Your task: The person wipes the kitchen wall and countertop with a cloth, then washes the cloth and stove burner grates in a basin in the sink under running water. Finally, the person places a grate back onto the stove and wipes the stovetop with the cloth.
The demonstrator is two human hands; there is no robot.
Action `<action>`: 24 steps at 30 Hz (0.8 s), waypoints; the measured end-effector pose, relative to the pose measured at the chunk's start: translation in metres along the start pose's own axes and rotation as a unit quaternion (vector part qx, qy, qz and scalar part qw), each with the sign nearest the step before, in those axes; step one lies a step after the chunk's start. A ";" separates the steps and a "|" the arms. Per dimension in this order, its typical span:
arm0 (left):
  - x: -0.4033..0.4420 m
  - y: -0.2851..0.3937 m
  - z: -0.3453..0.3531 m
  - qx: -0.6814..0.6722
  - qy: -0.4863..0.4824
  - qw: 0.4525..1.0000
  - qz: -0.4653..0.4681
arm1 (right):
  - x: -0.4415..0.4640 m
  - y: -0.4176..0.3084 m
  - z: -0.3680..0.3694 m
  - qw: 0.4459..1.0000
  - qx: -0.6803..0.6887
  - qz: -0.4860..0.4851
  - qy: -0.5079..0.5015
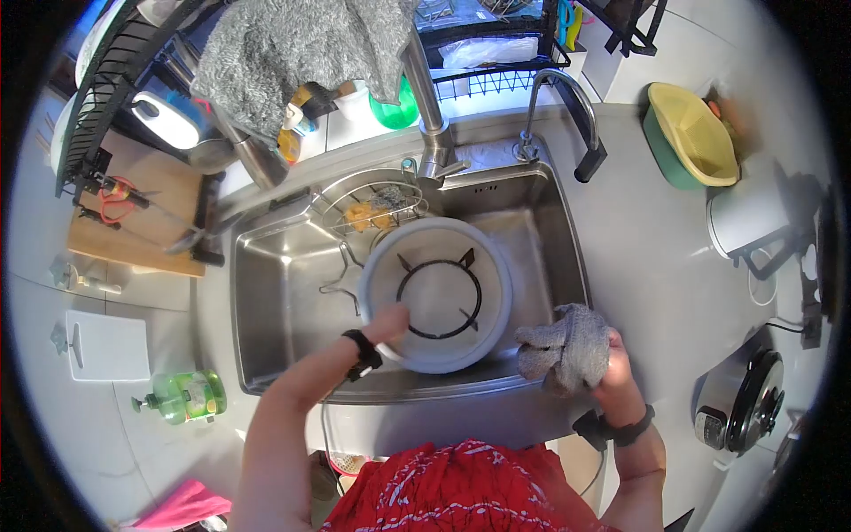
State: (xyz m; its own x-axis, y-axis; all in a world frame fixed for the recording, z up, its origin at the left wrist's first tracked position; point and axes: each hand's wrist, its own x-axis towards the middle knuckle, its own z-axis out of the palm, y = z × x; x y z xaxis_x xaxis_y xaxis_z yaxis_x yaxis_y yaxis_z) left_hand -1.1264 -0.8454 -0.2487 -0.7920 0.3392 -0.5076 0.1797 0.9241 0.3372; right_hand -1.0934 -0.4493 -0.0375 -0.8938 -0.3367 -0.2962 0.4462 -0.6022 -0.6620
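Note:
A pale round basin (379, 266) stands in the steel sink (253, 310). Inside it lies a black ring-shaped pan support (480, 297) with short prongs. My left hand (387, 324), wearing a black wristband, is closed at the support's left side, over the basin; motion blur hides whether its fingers grip the support. Over the sink's front right edge, my right hand (615, 368) is wrapped round a bunched grey cloth (572, 348), which hides part of the fingers.
A wire rack (381, 199) with scrubbers sits at the sink's back. Behind are the main faucet (437, 146) and a thin curved tap (591, 164). Green soap bottle (202, 395) at left; yellow and green tubs (700, 142) and a rice cooker (740, 408) at right.

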 end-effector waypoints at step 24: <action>-0.187 0.099 -0.203 -0.765 0.132 0.622 -0.104 | 0.034 0.042 0.105 0.996 -0.005 0.006 -0.094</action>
State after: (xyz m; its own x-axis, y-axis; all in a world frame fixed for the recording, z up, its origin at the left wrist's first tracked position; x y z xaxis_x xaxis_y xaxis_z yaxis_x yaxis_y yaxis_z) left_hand -1.0792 -0.8529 0.0410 -0.8098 0.0133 -0.5866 -0.5483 -0.3732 0.7484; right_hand -1.1001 -0.5621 -0.0034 -0.8634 -0.4745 -0.1712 0.4561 -0.5894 -0.6668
